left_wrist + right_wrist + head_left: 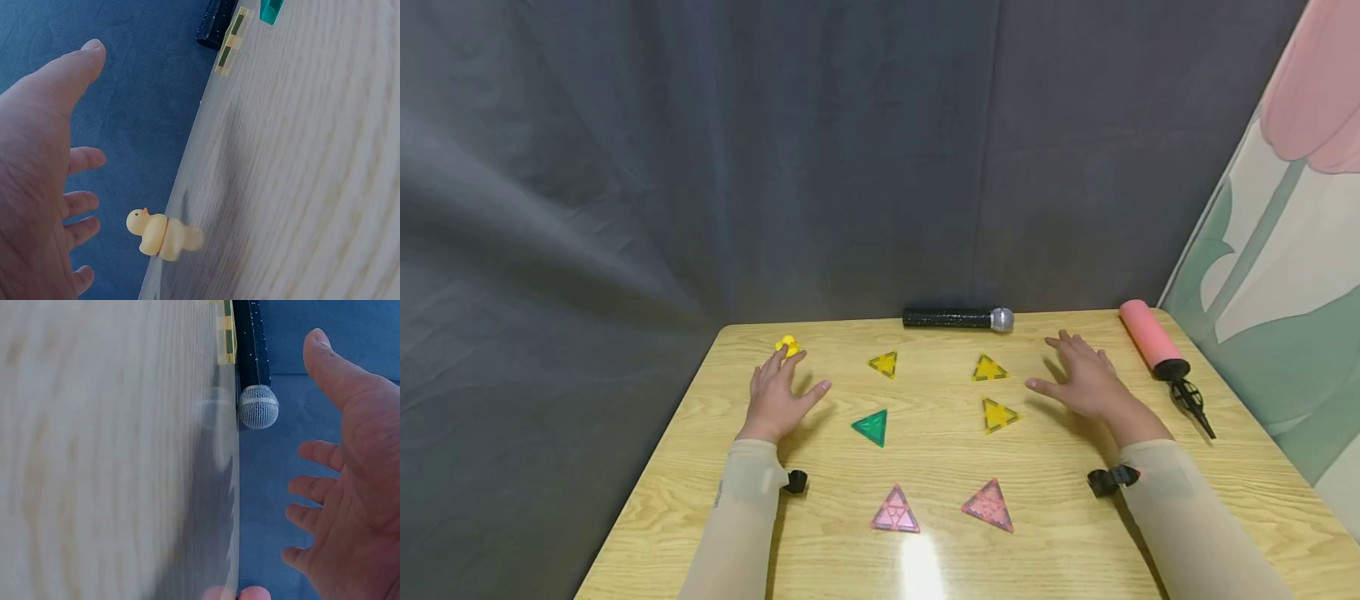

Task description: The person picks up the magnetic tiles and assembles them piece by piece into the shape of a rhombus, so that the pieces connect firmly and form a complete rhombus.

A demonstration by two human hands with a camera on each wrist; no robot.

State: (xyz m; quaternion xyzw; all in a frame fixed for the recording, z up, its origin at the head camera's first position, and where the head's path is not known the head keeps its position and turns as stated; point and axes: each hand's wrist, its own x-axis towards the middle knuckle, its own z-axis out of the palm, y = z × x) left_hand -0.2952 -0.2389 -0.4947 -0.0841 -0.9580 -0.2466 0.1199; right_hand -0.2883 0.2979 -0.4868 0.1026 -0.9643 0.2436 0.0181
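Observation:
My left hand (775, 402) hovers over the left part of the table with its fingers spread, holding nothing. Just beyond its fingertips sits a small yellow rubber duck (789, 345), partly covered by them in the head view and fully seen in the left wrist view. A green triangle tile (872, 427) lies to the right of this hand. My right hand (1084, 379) is held over the right side, fingers apart and grasping nothing. Nearest to its thumb are two yellow triangle tiles, one farther back (989, 368) and one closer (1000, 415).
A third yellow triangle tile (884, 364) lies left of centre. Two pink triangle tiles, left (896, 510) and right (990, 505), are near the front. A black microphone (951, 318) lies along the back edge by a dark curtain (850, 150). At right is a pink balloon pump (1152, 337).

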